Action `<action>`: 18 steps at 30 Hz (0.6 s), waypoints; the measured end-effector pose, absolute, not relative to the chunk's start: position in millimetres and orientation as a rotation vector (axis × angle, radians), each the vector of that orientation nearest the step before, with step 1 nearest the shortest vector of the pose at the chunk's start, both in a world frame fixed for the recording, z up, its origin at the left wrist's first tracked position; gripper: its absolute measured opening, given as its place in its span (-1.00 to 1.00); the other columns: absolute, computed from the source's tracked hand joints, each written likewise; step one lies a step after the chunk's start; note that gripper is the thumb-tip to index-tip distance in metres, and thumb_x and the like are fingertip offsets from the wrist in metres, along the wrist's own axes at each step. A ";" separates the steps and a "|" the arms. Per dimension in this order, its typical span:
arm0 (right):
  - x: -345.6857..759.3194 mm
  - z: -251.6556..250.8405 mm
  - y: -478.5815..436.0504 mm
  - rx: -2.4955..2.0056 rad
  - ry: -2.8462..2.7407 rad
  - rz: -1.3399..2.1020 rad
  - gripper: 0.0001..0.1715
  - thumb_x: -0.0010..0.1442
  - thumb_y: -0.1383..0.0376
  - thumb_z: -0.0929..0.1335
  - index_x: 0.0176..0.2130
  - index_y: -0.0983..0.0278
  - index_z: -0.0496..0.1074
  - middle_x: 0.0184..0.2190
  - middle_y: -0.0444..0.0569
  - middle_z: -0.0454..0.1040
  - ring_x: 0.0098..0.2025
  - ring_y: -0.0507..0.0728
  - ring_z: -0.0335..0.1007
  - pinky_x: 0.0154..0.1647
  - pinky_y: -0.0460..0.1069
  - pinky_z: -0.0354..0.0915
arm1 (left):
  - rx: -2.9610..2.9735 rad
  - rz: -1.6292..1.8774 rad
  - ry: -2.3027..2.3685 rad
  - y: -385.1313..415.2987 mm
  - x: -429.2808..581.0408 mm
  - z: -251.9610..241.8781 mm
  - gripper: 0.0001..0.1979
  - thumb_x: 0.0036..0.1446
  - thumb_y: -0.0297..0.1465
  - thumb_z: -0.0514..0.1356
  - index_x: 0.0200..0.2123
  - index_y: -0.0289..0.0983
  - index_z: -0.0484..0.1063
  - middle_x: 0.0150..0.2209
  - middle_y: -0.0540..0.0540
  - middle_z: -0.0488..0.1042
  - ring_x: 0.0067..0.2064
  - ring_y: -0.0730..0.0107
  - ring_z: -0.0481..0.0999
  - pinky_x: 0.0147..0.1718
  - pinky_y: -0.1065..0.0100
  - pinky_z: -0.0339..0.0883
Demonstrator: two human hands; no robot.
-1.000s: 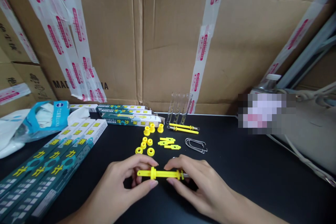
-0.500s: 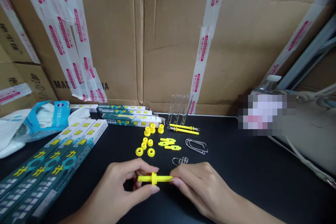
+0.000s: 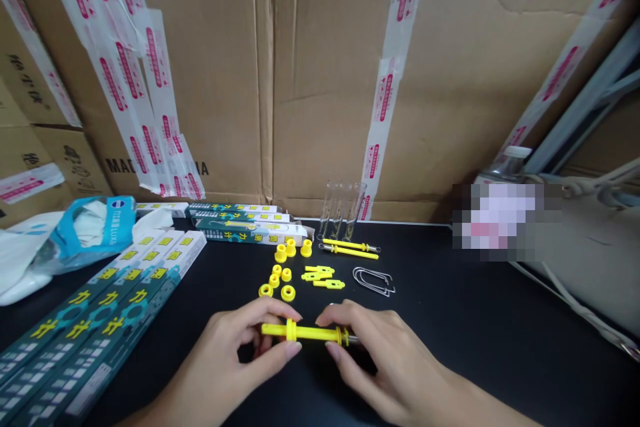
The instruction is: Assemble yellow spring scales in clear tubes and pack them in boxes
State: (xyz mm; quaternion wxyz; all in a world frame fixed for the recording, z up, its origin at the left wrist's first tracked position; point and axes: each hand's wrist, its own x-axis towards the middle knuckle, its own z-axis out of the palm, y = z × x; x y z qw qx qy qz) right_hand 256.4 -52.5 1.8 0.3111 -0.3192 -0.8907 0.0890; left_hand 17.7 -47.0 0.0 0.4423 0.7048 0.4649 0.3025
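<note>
OK, nearest first: the L hand (image 3: 235, 357) has thumb and fingertips pinched on a yellow plastic rod (image 3: 313, 332), just left of its raised collar (image 3: 291, 329). The R hand (image 3: 387, 363) is pressed in at the far end, thumb and fingers closing by a thin yellow ring (image 3: 345, 336), w/ a metal tip (image 3: 353, 339) poking out past it; exact finger contact there is partly hidden. Rod is level, held just above the black tabletop (image 3: 465, 347). Best handling here, I'd say: short pinch close to the ring, other hand firm on the shaft, so the ring sits square, not tilted.

Just beyond: yellow bushings (image 3: 287, 293), short yellow keyed pieces (image 3: 319, 277), bent wire clips (image 3: 373, 281). Further back: two long yellow rods (image 3: 350, 248), glass tubes (image 3: 343, 208). Off left, green-and-white boxes (image 3: 85, 327) and a blue packet (image 3: 95, 227). Behind it all, cardboard cartons w/ printed tape (image 3: 320, 80).
</note>
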 end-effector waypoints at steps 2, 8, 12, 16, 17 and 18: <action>256.9 -0.2 -51.6 -0.853 -2.337 0.237 -0.77 0.38 0.36 0.24 0.03 0.20 0.26 -0.24 -0.10 0.53 -0.34 0.08 0.51 -0.37 -0.04 0.34 | 1.751 0.756 1.140 -46.5 17.9 -0.1 -0.74 0.15 -0.21 0.26 -0.14 -0.21 0.51 -0.41 0.04 0.45 -0.42 0.39 0.39 -0.39 0.43 0.32; 258.4 -6.4 -47.7 -0.863 -2.306 0.331 -0.79 0.41 0.29 0.29 0.04 0.17 0.27 -0.18 -0.10 0.55 -0.26 0.07 0.51 -0.29 -0.05 0.36 | 1.797 0.785 1.107 -46.2 17.9 -3.3 -0.79 0.14 -0.24 0.28 -0.16 -0.16 0.50 -0.39 0.05 0.49 -0.38 0.37 0.45 -0.38 0.44 0.33; 257.8 -5.2 -47.6 -0.817 -2.295 0.327 -0.82 0.39 0.30 0.32 0.00 0.20 0.33 -0.20 -0.09 0.56 -0.30 0.07 0.49 -0.34 -0.05 0.33 | 1.828 0.790 1.104 -46.9 18.4 -4.1 -0.81 0.15 -0.26 0.28 -0.16 -0.14 0.50 -0.39 0.06 0.50 -0.39 0.38 0.46 -0.39 0.45 0.33; 257.9 -3.8 -48.5 -0.783 -2.241 0.270 -0.83 0.37 0.38 0.32 -0.03 0.22 0.37 -0.24 -0.07 0.56 -0.32 0.07 0.47 -0.37 -0.05 0.31 | 1.826 0.843 1.087 -45.8 18.1 -7.2 -0.83 0.17 -0.30 0.26 -0.16 -0.16 0.48 -0.40 0.07 0.46 -0.43 0.43 0.42 -0.43 0.48 0.33; 258.0 -4.2 -48.4 -0.773 -2.224 0.254 -0.83 0.36 0.40 0.32 -0.04 0.23 0.37 -0.25 -0.07 0.56 -0.32 0.07 0.46 -0.37 -0.05 0.31 | 1.818 0.858 1.079 -45.5 17.7 -8.1 -0.84 0.17 -0.30 0.26 -0.17 -0.16 0.47 -0.40 0.07 0.45 -0.44 0.44 0.41 -0.43 0.49 0.33; 258.2 -4.8 -48.2 -0.760 -2.211 0.239 -0.82 0.35 0.42 0.32 -0.05 0.23 0.38 -0.25 -0.06 0.55 -0.32 0.07 0.46 -0.37 -0.05 0.31 | 1.807 0.870 1.075 -45.4 17.4 -8.7 -0.85 0.17 -0.31 0.25 -0.17 -0.17 0.46 -0.39 0.07 0.44 -0.44 0.45 0.40 -0.44 0.50 0.34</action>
